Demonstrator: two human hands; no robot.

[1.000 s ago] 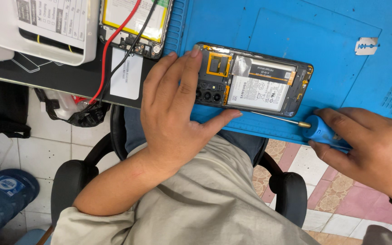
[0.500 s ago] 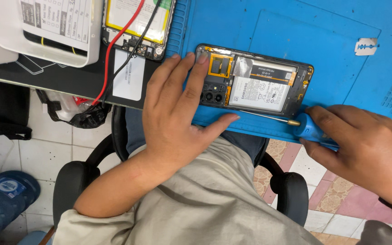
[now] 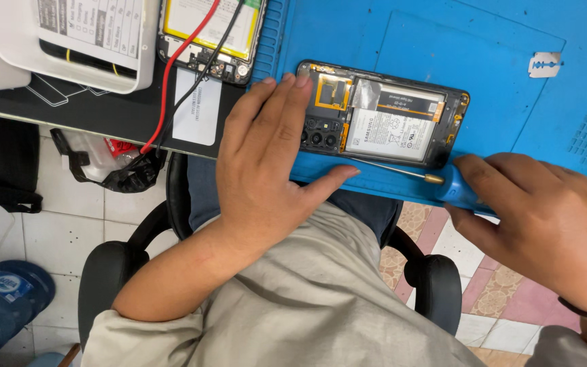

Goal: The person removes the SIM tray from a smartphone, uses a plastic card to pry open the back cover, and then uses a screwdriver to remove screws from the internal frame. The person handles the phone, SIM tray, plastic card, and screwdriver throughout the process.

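Left hand [image 3: 273, 163] spread flat on the opened phone [image 3: 383, 122] to pin it steady; right hand [image 3: 545, 211] closed around the blue screwdriver [image 3: 443, 185], shaft lying along the phone's near edge.

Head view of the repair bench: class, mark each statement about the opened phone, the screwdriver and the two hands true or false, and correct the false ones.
1. The left hand rests flat on the camera end of the opened black phone with its back cover off. True.
2. The right hand holds a red-handled hammer. False: it holds a blue-handled screwdriver with a thin metal shaft.
3. The phone lies on a blue work mat. True.
4. A silver razor blade sits on top of the phone. False: it lies apart on the mat, towards the far right.
5. Red and black wires run to a second opened phone at the left. True.
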